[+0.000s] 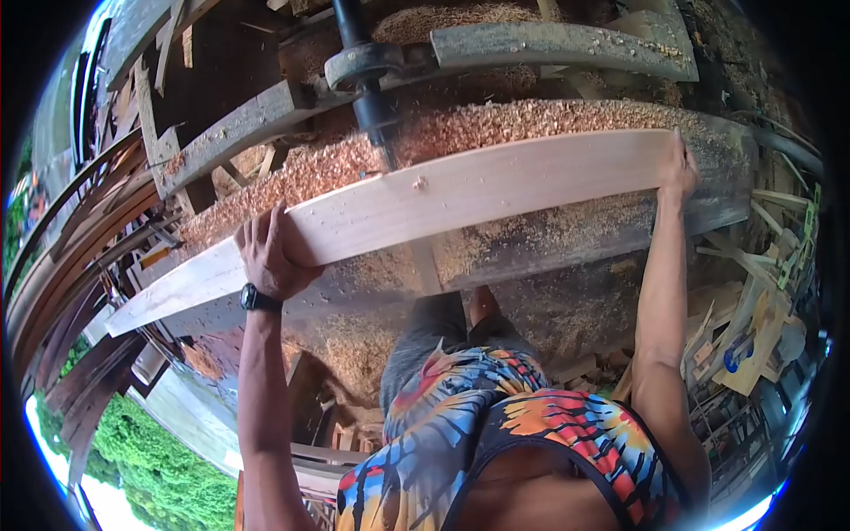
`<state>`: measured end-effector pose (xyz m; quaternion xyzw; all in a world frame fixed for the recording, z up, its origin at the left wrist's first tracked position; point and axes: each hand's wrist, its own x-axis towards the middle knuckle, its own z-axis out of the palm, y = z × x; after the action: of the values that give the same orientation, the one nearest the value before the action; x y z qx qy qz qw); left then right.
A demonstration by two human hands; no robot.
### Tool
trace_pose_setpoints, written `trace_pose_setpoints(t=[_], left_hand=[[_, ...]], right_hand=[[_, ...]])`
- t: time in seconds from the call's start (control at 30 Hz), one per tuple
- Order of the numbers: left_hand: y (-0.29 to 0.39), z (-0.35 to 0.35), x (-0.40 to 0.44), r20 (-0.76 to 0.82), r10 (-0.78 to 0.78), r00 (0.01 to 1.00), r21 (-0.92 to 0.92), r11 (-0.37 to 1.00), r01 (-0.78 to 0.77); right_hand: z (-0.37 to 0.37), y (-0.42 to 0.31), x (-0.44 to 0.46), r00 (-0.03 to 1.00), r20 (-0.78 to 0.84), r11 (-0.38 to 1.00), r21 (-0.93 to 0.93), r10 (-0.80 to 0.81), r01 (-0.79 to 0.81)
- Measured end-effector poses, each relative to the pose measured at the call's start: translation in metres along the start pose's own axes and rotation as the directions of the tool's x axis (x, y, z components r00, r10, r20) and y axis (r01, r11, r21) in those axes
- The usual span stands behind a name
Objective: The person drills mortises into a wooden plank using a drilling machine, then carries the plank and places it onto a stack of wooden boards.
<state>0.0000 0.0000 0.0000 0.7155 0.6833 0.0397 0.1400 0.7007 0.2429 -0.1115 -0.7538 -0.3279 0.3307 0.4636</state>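
Your bright patterned shirt (575, 425) lies nearest the camera, filling the bottom centre of the frame. Above it, one long pale plank (496, 190) slants across the middle, from the lower left up to the right, lying over the dark bench (728, 202). Your left hand (270, 257) grasps it left of centre, fingers spread across the upper face; your right hand (677, 173) has its grip on the far right end, arm nearly straight.

At the top centre, a black shaft (370, 111) points down to the plank's far edge; its tip is blurred, so whether it touches the wood cannot be told. To work this well, press the plank flat with your left palm, steer with the right, and feed slowly and evenly so the curve stays smooth. Mind your left fingertips: they reach toward the same edge as the shaft, and should stay well to its side. Brushing loose shavings off the face would probably help it sit true, but only with the tool stopped.

Counted up: one plank, one shaft, two hands, one wristwatch (260, 298) on your left wrist, and two thick wooden bars, one at the upper right (567, 49), one at the upper left. Shavings (292, 181) are beyond counting.
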Motion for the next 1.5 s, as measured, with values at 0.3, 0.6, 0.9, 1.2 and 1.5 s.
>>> trace_pose_setpoints(t=[0.3,0.6,0.9,1.2,1.5], left_hand=[[0.002,0.014,-0.009,-0.141,0.044,0.989,0.046,0.998,-0.038],[0.023,0.014,-0.061,-0.080,0.106,0.991,-0.034,0.993,-0.109],[0.019,0.013,-0.046,-0.029,0.053,0.998,-0.049,0.997,-0.054],[0.016,0.006,-0.023,0.007,0.007,1.000,-0.039,0.999,-0.007],[0.017,0.009,0.001,-0.091,0.014,0.996,-0.015,1.000,-0.015]], right_hand=[[0.004,-0.017,-0.001,0.932,0.281,0.959,-0.097,-0.230,0.266],[-0.086,0.030,-0.089,0.989,0.079,0.991,-0.023,-0.126,0.129],[-0.076,0.021,-0.065,0.981,0.111,0.982,-0.087,-0.156,0.166],[-0.052,0.009,-0.031,0.980,0.133,0.987,-0.053,-0.147,0.155],[-0.004,-0.015,0.007,0.968,0.194,0.985,-0.037,-0.157,0.167]])
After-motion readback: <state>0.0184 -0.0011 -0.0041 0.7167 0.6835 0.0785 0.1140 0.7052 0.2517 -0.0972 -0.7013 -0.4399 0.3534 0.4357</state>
